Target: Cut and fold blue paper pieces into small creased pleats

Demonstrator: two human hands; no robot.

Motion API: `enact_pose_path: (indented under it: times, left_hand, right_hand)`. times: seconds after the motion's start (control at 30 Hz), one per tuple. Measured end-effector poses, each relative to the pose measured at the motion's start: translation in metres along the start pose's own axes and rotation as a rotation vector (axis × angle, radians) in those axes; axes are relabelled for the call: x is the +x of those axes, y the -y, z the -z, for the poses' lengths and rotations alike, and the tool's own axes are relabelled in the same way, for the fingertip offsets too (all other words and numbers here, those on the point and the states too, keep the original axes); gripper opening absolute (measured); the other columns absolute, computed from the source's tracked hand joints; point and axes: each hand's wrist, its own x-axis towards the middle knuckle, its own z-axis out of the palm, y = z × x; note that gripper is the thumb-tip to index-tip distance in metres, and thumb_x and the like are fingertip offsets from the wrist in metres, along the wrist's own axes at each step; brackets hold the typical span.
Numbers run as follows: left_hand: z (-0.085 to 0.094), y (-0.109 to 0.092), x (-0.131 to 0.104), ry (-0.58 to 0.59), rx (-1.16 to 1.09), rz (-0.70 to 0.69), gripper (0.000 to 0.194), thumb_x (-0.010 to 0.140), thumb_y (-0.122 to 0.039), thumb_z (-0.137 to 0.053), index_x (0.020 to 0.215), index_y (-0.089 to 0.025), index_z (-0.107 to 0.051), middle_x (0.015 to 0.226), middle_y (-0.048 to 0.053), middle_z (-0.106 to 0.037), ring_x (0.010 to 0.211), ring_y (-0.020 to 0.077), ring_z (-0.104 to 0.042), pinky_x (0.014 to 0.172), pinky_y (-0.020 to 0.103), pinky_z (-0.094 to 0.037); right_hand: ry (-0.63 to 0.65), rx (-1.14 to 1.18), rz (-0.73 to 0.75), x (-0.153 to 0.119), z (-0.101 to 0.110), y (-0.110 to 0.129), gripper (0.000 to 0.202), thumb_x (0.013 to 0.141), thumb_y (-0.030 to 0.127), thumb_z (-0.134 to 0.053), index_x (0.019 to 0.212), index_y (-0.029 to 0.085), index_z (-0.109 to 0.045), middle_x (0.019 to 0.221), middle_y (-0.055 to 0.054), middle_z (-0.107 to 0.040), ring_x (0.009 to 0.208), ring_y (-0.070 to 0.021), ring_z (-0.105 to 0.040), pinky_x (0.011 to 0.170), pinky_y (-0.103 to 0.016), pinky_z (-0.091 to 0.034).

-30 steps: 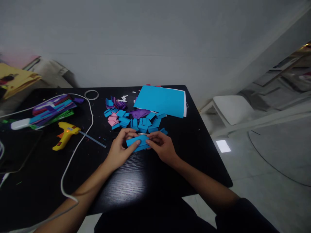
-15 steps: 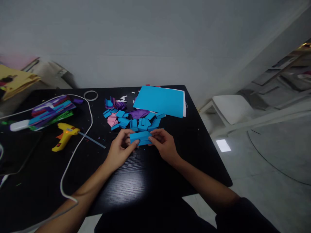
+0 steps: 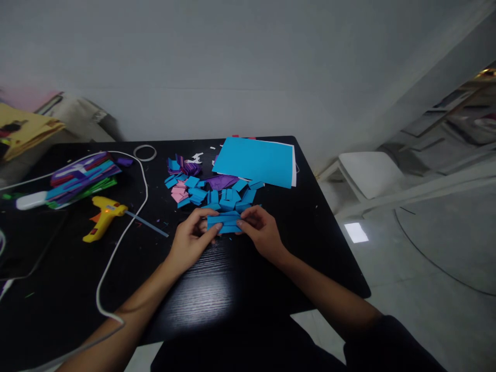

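Note:
Between my two hands is a creased strip of blue paper (image 3: 228, 223), held just above the black table. My left hand (image 3: 192, 232) pinches its left end, thumb on the near face and fingers behind. At the other end my right hand (image 3: 262, 230) grips it between thumb and fingers. Right behind the strip lie several folded blue paper pieces (image 3: 229, 197), with pink folded pieces (image 3: 180, 191) to their left. Farther back sits a purple and blue folded bundle (image 3: 183, 165). A large blue sheet (image 3: 256, 161) rests over white paper.
On the left of the black table (image 3: 271, 289) lie a yellow glue gun (image 3: 103, 219) with a glue stick, a white cable (image 3: 112, 258), a bundle of coloured strips (image 3: 85, 178) and a tape ring (image 3: 144, 153). A white chair (image 3: 370, 173) stands beyond the right edge.
The far part of the blue paper strip has folded over slightly, and its crease shows lower and narrower. Both hands stay in nearly the same place.

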Motion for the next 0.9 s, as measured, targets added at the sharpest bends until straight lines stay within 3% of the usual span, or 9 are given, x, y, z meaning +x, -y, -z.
enact_pose_path:
  times: [0.1, 0.23, 0.3, 0.43, 0.6, 0.77, 0.9]
  left_hand:
    - [0.0000, -0.0018, 0.0000, -0.016, 0.030, -0.003, 0.021, 0.090, -0.030, -0.074, 0.106, -0.021, -0.065, 0.073, -0.002, -0.069, 0.053, 0.0115, -0.064, 0.051, 0.023, -0.055]
    - [-0.0005, -0.0039, 0.0011, -0.041, 0.028, -0.013, 0.021, 0.087, -0.035, -0.075, 0.098, -0.019, -0.068, 0.110, 0.008, -0.073, 0.057, 0.0104, -0.065, 0.051, 0.024, -0.057]
    - [-0.0005, -0.0048, 0.0019, -0.037, 0.028, -0.010, 0.019, 0.086, -0.034, -0.076, 0.095, -0.018, -0.070, 0.115, 0.009, -0.072, 0.056, 0.0097, -0.065, 0.050, 0.024, -0.057]
    - [0.0011, -0.0065, 0.0037, -0.008, 0.015, 0.034, 0.015, 0.086, -0.030, -0.077, 0.095, -0.018, -0.074, 0.102, 0.005, -0.074, 0.052, 0.0097, -0.066, 0.051, 0.025, -0.055]
    - [0.0057, -0.0075, 0.0060, 0.036, -0.023, 0.122, 0.016, 0.087, -0.026, -0.074, 0.099, -0.017, -0.078, 0.069, 0.001, -0.072, 0.051, 0.0142, -0.067, 0.054, 0.027, -0.054]
    - [0.0077, -0.0060, 0.0072, 0.067, -0.103, 0.206, 0.014, 0.086, -0.024, -0.070, 0.096, -0.017, -0.078, 0.068, 0.003, -0.074, 0.052, 0.0163, -0.069, 0.055, 0.028, -0.057]
    - [0.0059, -0.0080, 0.0059, 0.071, -0.079, 0.177, 0.013, 0.087, -0.026, -0.069, 0.094, -0.017, -0.075, 0.069, 0.003, -0.074, 0.054, 0.0168, -0.070, 0.055, 0.029, -0.057]
  right_hand:
    - [0.035, -0.002, -0.004, -0.0004, 0.0004, 0.0002, 0.030, 0.073, 0.038, -0.084, 0.084, 0.022, -0.061, 0.084, 0.001, -0.060, 0.079, -0.0163, -0.066, 0.068, -0.031, -0.067]
    - [0.067, -0.016, -0.005, -0.0001, 0.0012, -0.0006, 0.030, 0.074, 0.040, -0.083, 0.084, 0.023, -0.061, 0.084, 0.001, -0.060, 0.078, -0.0171, -0.067, 0.066, -0.032, -0.066]
    - [0.076, -0.015, -0.001, 0.0000, 0.0012, -0.0009, 0.028, 0.074, 0.039, -0.083, 0.085, 0.023, -0.063, 0.084, 0.001, -0.061, 0.076, -0.0170, -0.067, 0.065, -0.032, -0.066]
    - [0.104, -0.017, -0.007, -0.0005, 0.0012, 0.0001, 0.021, 0.076, 0.037, -0.082, 0.090, 0.023, -0.073, 0.086, -0.001, -0.066, 0.077, -0.0175, -0.069, 0.068, -0.032, -0.066]
    - [0.112, -0.021, 0.015, 0.0000, 0.0029, 0.0039, 0.015, 0.078, 0.037, -0.081, 0.084, 0.023, -0.078, 0.085, -0.001, -0.071, 0.075, -0.0182, -0.070, 0.069, -0.034, -0.065]
    - [0.117, -0.046, 0.005, 0.0006, 0.0049, 0.0081, 0.015, 0.079, 0.039, -0.079, 0.084, 0.025, -0.082, 0.081, 0.000, -0.072, 0.070, -0.0172, -0.068, 0.070, -0.034, -0.064]
    - [0.124, -0.048, -0.014, -0.0002, 0.0041, 0.0080, 0.018, 0.080, 0.041, -0.078, 0.087, 0.025, -0.082, 0.080, 0.000, -0.074, 0.071, -0.0176, -0.069, 0.071, -0.034, -0.063]
